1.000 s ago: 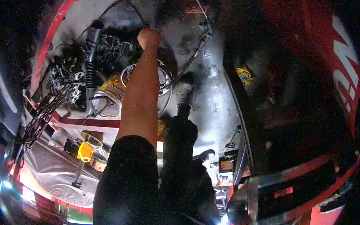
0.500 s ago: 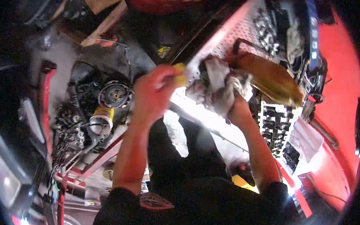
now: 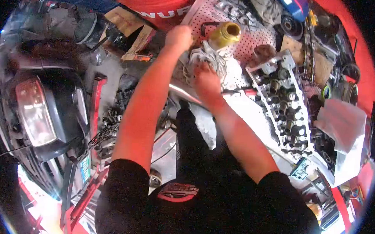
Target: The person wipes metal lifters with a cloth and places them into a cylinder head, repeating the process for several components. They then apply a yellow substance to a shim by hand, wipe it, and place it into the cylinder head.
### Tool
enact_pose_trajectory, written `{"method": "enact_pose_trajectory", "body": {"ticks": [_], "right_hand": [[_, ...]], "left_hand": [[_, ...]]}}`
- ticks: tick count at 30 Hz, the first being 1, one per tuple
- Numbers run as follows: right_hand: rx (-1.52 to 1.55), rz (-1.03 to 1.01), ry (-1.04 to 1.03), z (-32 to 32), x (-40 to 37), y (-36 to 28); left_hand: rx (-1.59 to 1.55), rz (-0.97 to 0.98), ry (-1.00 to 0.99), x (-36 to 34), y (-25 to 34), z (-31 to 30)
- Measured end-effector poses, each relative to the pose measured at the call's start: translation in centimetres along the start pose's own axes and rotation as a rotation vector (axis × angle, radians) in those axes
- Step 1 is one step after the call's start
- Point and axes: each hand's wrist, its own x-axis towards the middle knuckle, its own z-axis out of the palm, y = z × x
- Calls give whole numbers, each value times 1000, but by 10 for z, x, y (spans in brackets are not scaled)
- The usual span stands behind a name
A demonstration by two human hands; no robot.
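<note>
My left hand point(image 3: 179, 39) is closed near the left edge of the perforated tray point(image 3: 199, 16); anything inside it is too blurred to make out. My right hand point(image 3: 207, 80) presses its fingers into a crumpled grey-white rag point(image 3: 218, 63) at the near side of the tray. Just beyond the rag leans a yellowish bottle point(image 3: 222, 37), its open mouth toward the upper right. To the right of my right hand lies a metal cylinder head point(image 3: 283, 103) with rows of round parts.
A red drum point(image 3: 159, 9) with white letters stands at the top. At the left is a car front with its headlight point(image 3: 36, 111). A cardboard box point(image 3: 127, 20) lies on the floor. White paper point(image 3: 342, 125) is at the right.
The view has shifted. My left hand no longer shows the yellow item and is now beside the tray's edge. The rag and my right hand appear further left, and the bottle shows its open mouth.
</note>
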Motion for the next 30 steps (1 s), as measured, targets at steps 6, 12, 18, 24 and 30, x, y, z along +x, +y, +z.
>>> {"method": "enact_pose_trajectory", "body": {"ticks": [6, 12, 18, 24, 30], "right_hand": [[470, 132, 126, -94, -67, -4], [611, 186, 335, -144, -111, -23], [944, 435, 422, -133, -101, -29], [1853, 1014, 291, -141, -56, -46], [2080, 1049, 273, -140, -57, -43]], "left_hand": [[-554, 3, 92, 18, -24, 10], [-117, -75, 206, 11, -2, -12], [-587, 112, 446, -53, 6, -24], [-1367, -21, -314, -196, 93, -41], [-1696, 92, -145, -191, 83, -70]]}}
